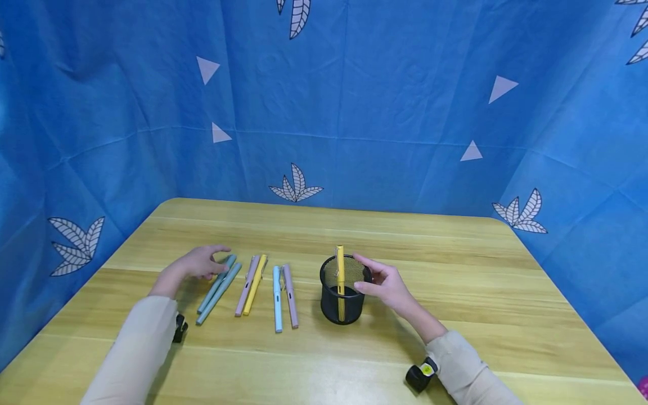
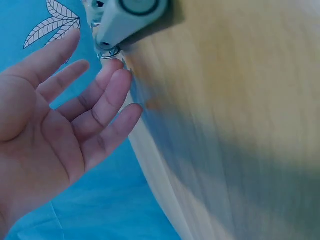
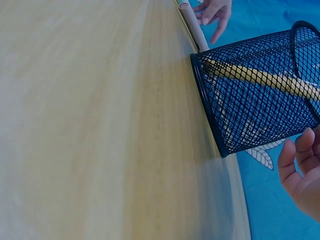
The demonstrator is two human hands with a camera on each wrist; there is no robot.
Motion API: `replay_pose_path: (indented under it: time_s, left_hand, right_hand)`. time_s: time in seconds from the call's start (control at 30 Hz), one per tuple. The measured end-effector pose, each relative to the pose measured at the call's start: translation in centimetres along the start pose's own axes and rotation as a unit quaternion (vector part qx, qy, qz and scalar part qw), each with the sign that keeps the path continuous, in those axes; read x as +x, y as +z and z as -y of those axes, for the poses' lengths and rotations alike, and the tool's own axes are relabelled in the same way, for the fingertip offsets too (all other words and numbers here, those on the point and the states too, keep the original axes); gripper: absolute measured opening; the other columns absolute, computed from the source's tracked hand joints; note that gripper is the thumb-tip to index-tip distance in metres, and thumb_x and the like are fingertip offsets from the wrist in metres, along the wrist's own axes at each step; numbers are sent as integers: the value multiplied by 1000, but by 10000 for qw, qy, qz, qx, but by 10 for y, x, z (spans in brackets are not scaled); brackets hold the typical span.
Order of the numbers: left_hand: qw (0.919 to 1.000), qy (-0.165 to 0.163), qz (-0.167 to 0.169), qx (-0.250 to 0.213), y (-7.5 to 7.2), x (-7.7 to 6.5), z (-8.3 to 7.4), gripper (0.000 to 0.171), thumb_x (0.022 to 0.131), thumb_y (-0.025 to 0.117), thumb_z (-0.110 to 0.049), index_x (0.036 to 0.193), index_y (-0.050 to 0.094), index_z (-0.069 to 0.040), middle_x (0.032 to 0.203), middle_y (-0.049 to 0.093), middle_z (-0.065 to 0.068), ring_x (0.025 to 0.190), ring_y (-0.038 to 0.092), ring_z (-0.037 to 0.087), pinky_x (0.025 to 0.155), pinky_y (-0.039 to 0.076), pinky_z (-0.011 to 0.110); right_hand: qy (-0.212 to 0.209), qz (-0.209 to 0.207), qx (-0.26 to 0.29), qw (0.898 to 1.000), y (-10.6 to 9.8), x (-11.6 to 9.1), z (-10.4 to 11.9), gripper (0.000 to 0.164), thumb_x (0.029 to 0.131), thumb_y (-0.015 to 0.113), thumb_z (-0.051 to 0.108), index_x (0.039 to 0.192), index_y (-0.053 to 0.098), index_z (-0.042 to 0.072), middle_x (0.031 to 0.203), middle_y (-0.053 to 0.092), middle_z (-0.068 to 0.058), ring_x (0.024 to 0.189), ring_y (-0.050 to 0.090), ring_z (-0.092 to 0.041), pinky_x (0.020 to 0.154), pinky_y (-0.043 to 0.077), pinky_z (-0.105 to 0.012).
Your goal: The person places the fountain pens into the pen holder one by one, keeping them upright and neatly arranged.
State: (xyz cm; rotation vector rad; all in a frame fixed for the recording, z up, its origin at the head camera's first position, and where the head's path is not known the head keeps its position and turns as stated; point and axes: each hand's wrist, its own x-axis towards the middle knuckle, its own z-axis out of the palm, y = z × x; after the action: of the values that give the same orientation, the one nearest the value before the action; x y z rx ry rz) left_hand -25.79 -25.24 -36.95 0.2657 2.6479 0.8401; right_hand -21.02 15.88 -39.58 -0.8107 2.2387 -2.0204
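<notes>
My left hand [image 1: 202,263] hovers at the upper ends of two teal pens [image 1: 219,293] lying side by side, its fingers loosely bent and apart. The left wrist view shows its palm and the end of a teal pen [image 2: 132,20] just past the fingertips. A black mesh pen holder [image 1: 334,306] stands upright on the table with one yellow pen [image 1: 341,275] in it. At the holder's right side is my right hand [image 1: 387,284], index finger and thumb spread near the rim. In the right wrist view its relaxed fingertips [image 3: 287,150] are close beside the mesh.
Between the hands lie a purple pen [image 1: 247,286] and a yellow pen [image 1: 255,284] side by side, then a light blue pen [image 1: 277,298] and another purple pen [image 1: 290,295]. The wooden table [image 1: 324,365] backs onto a blue patterned cloth [image 1: 385,101].
</notes>
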Motion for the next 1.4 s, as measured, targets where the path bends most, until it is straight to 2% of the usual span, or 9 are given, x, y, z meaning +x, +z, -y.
replay_pose_path:
  time_s: [0.23, 0.37, 0.53, 0.77, 0.93, 1.17, 1.4]
  left_hand:
    - [10000, -29, 93, 7, 2, 0, 0, 56, 88, 56, -11, 136, 30, 0, 55, 46, 5, 45, 41, 13, 44, 36, 25]
    - [9997, -30, 210, -84, 2, -1, 0, 57, 88, 56, -11, 137, 29, 0, 63, 50, 8, 51, 47, 16, 46, 41, 28]
    - [9986, -66, 405, -332, 3, -1, 2, 57, 90, 54, -12, 138, 26, -1, 68, 51, 9, 52, 48, 16, 47, 42, 28]
    - [9971, -205, 499, -534, 2, -1, 3, 58, 90, 52, -12, 140, 23, -1, 65, 50, 7, 52, 47, 15, 47, 42, 25]
    - [9963, -292, 529, -616, 2, 0, 5, 60, 90, 53, -12, 140, 23, 0, 63, 50, 7, 52, 48, 14, 48, 43, 25]
    - [9952, -139, 620, -739, 0, 0, 10, 62, 89, 54, -12, 137, 21, 9, 65, 51, 7, 55, 51, 15, 53, 46, 28]
    - [9925, -5, 574, -1081, 0, -1, 12, 56, 86, 53, -7, 131, 27, 13, 67, 52, 8, 55, 52, 15, 53, 47, 29]
  right_hand:
    - [-10, 21, 2, 10000, 0, 0, 0, 55, 77, 63, -4, 127, 41, -9, 108, 52, -31, 63, 47, -8, 57, 45, -19]
    - [-25, 24, 91, 10000, 0, 1, 0, 55, 77, 63, -5, 127, 40, -11, 108, 50, -35, 67, 51, -8, 61, 47, -20]
    - [-25, 44, 201, 9998, -1, 1, 0, 56, 76, 63, -6, 127, 39, -12, 111, 46, -40, 71, 53, -9, 64, 49, -21]
    - [10, 13, 55, 10000, -1, 0, 1, 55, 77, 64, -3, 127, 41, -11, 101, 53, -32, 66, 50, -8, 59, 47, -20]
    - [64, 8, 11, 10000, -1, 0, 2, 55, 77, 64, -2, 127, 41, -10, 91, 53, -29, 63, 47, -7, 56, 45, -18]
    - [94, 10, 6, 10000, 0, 0, 2, 55, 77, 64, -3, 127, 42, -9, 96, 52, -34, 64, 48, -8, 57, 45, -19]
    - [109, -17, -13, 9999, 0, 0, 2, 55, 77, 64, -3, 127, 42, -9, 91, 52, -26, 64, 47, -8, 55, 44, -18]
